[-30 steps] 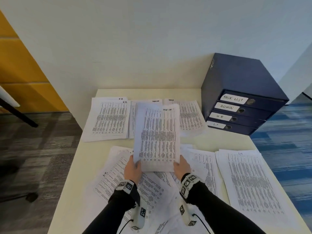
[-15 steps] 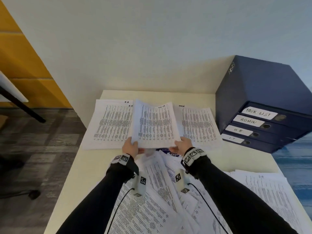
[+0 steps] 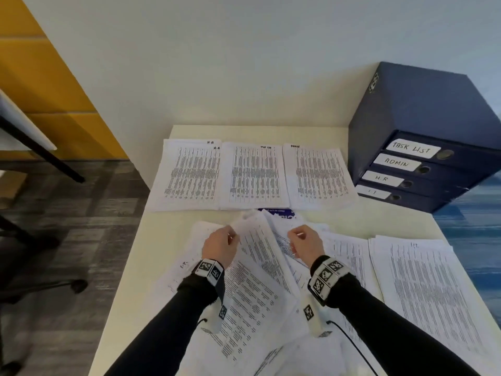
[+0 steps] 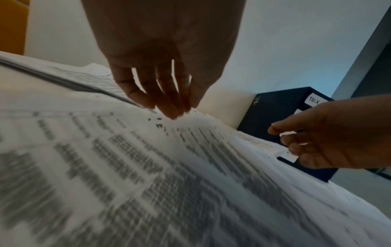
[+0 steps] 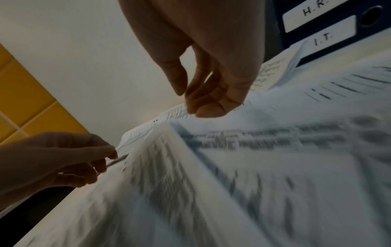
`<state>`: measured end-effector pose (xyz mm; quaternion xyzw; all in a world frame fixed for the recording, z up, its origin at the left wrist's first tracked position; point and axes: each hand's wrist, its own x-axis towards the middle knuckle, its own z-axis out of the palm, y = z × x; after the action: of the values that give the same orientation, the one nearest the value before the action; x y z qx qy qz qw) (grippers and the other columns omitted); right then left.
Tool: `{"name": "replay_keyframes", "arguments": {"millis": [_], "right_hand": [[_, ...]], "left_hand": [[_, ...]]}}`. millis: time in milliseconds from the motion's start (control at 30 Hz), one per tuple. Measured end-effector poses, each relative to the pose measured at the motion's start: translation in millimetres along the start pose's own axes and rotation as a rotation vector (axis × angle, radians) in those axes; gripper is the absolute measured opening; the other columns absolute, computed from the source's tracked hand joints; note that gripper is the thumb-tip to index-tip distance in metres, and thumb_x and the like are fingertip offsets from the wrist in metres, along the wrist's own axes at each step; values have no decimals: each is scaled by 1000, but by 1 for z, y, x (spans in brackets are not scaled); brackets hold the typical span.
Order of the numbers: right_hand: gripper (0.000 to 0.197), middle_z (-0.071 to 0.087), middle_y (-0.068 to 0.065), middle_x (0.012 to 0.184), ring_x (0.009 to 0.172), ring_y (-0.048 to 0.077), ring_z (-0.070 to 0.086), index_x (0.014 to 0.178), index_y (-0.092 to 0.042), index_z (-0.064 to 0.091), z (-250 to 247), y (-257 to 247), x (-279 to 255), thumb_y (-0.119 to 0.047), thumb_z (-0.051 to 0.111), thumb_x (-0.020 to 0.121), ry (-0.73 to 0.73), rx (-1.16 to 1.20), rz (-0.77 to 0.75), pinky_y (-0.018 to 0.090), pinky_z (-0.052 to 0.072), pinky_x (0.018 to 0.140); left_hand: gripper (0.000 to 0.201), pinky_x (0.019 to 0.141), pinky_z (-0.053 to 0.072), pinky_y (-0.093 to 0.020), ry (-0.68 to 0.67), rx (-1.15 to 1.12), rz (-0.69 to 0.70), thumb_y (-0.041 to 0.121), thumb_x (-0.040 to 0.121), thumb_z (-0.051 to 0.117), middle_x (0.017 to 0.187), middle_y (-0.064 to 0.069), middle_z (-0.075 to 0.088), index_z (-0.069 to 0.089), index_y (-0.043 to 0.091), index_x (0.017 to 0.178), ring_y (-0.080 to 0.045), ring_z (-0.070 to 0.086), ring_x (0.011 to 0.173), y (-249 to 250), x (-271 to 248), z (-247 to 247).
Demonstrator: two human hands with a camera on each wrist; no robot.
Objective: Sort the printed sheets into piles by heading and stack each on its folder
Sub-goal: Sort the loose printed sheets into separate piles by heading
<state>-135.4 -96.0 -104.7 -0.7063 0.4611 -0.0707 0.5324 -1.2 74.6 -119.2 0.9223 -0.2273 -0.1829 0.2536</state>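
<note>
The left hand (image 3: 220,249) and right hand (image 3: 306,244) are hovering with loosely curled fingers over the loose sheets (image 3: 257,275), each grip released and holding nothing. The fingertips (image 4: 169,110) are nearly touching the top page. Three sorted piles (image 3: 253,175) are lying in a row at the counter's (image 3: 379,221) far edge, beside the stacked folders (image 3: 423,164).

Pale cream table (image 3: 320,131), far edge set against a plain white wall (image 3: 244,58). Yellow panelled wall section (image 3: 48,109) at left, seams visible. Grey wood-look floor (image 3: 89,213) left of table; blue carpet (image 3: 471,223) at right. White-topped desk on a black leg (image 3: 24,128) at far left. Chair castor (image 3: 78,285) on floor below. Soft, even lighting.
</note>
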Motion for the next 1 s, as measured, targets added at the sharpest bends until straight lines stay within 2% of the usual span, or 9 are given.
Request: {"name": "replay_keyframes", "arguments": {"millis": [67, 133, 200, 300, 533, 700, 800, 833, 1000], "right_hand": [[7, 62, 4, 72, 61, 16, 57, 88, -13, 57, 8, 12, -25, -20, 57, 90, -125, -41, 26, 31, 52, 65], [11, 59, 0, 81, 75, 17, 58, 93, -15, 56, 17, 27, -44, -25, 61, 88, -231, -201, -5, 28, 50, 71], [32, 52, 1, 100, 96, 19, 53, 109, -17, 54, 26, 42, -58, -31, 66, 83, -268, -405, -38, 27, 47, 84], [52, 37, 5, 117, 113, 22, 38, 119, -20, 45, 35, 54, -73, -35, 70, 77, -250, -612, -88, 33, 40, 94], [44, 55, 1, 103, 89, 18, 58, 109, -17, 43, 48, 47, -76, -38, 67, 79, -293, -588, -118, 32, 50, 78], [27, 61, 5, 96, 74, 18, 56, 114, -10, 49, 59, 41, -83, -19, 55, 89, -335, -465, -119, 30, 50, 69], [11, 57, 3, 86, 62, 10, 48, 98, -9, 56, 45, 46, -81, -17, 55, 90, -271, -394, -111, 10, 40, 51], [8, 57, 3, 83, 61, 8, 47, 93, -11, 55, 36, 49, -79, -18, 56, 90, -243, -374, -100, 10, 37, 48], [22, 67, 11, 91, 81, 23, 62, 97, -2, 61, -7, 71, -68, -21, 62, 87, -201, -317, 34, 28, 47, 73]], "left_hand": [[13, 70, 48, -30, -12, 38, -76, 29, 95, 47, 89, 0, 63, 55, 19, 92, -22, 59, 78, -14, -19, 3], [9, 80, 49, -35, 12, 65, -153, 23, 93, 45, 101, -1, 61, 52, 21, 97, -22, 58, 89, -30, -34, 7], [21, 92, 42, -39, 13, 141, -223, 21, 88, 49, 117, -3, 50, 48, 22, 110, -25, 48, 107, -44, -46, 8], [54, 95, 37, -42, 17, 224, -294, 38, 81, 62, 126, -6, 38, 37, 21, 126, -27, 40, 116, -58, -58, 4], [105, 101, 33, -51, -27, 332, -363, 76, 60, 66, 136, -8, 33, 23, 22, 139, -28, 36, 125, -77, -64, 0], [104, 96, 35, -45, -22, 407, -293, 81, 57, 62, 126, -7, 36, 25, 22, 135, -26, 40, 115, -74, -67, 1], [93, 99, 32, -44, 65, 352, -253, 75, 66, 62, 128, -7, 37, 30, 22, 135, -28, 39, 117, -78, -66, 0], [85, 101, 31, -44, 97, 317, -236, 69, 70, 63, 129, -7, 38, 32, 23, 135, -28, 38, 119, -81, -65, -2], [63, 96, 37, -41, 56, 165, -159, 51, 80, 65, 126, -4, 45, 38, 24, 130, -25, 46, 115, -90, -61, -6]]}}
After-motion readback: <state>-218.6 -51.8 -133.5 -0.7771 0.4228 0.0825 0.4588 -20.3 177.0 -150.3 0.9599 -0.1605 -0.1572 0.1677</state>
